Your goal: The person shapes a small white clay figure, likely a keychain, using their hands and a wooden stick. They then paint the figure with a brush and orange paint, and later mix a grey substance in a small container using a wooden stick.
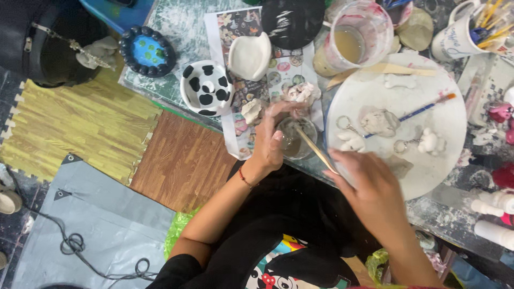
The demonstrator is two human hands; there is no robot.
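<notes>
1. I see the left hand [270, 140] wrapped around the rim of a small clear cup [296, 138] that stands at the near edge of the table [176, 32], just left of the round white board [428, 176].
2. The fingers [279, 108] of that hand curl closed over the far side of the cup, thumb on the near side, so the cup is gripped and steadied.
3. The right hand [369, 187] holds a thin wooden stick [313, 149]; its tip dips into the cup's murky contents. The fingers are pinched shut around the stick's upper end, though motion blur hides exactly how they lie.
4. To stir well here, I judge the cup should stay flat on the table with the left grip firm, and the stick should sweep along the bottom and wall without tipping the rim.
5. Close by sit a black-spotted bowl [206, 88], a white heart-shaped dish [250, 55], a big plastic cup of beige liquid [358, 40], and small white clay figures [431, 142] on the board beside a blue-handled paintbrush [415, 112].
</notes>
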